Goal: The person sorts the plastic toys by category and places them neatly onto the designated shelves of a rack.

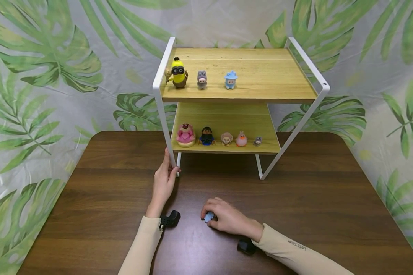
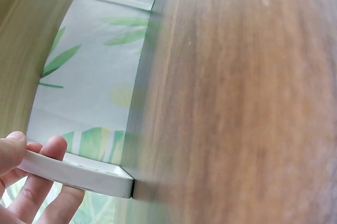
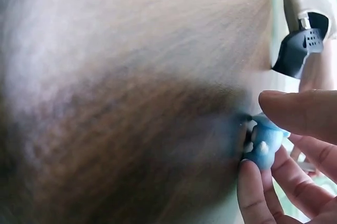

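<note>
My left hand (image 1: 163, 183) holds the white metal leg (image 2: 79, 174) at the front left of a two-tier shelf. In the left wrist view, the thumb lies on one side of the leg and fingers reach round it. Low over the table in front of the shelf, my right hand (image 1: 227, 217) pinches a small blue figurine (image 3: 266, 142) between thumb and fingers. Only part of the figurine shows in the head view. On the upper wooden board stand a yellow goggled figurine (image 1: 179, 74), a grey hooded figurine (image 1: 202, 79) and a light-blue hatted figurine (image 1: 230, 80).
The lower board holds a row of several figurines, including a pink bear (image 1: 186, 135), a dark-haired figure (image 1: 207, 136) and a pink bird (image 1: 241, 139). The shelf stands at the back of a brown wooden table (image 1: 330, 206). A leaf-patterned cloth (image 1: 55, 57) hangs behind.
</note>
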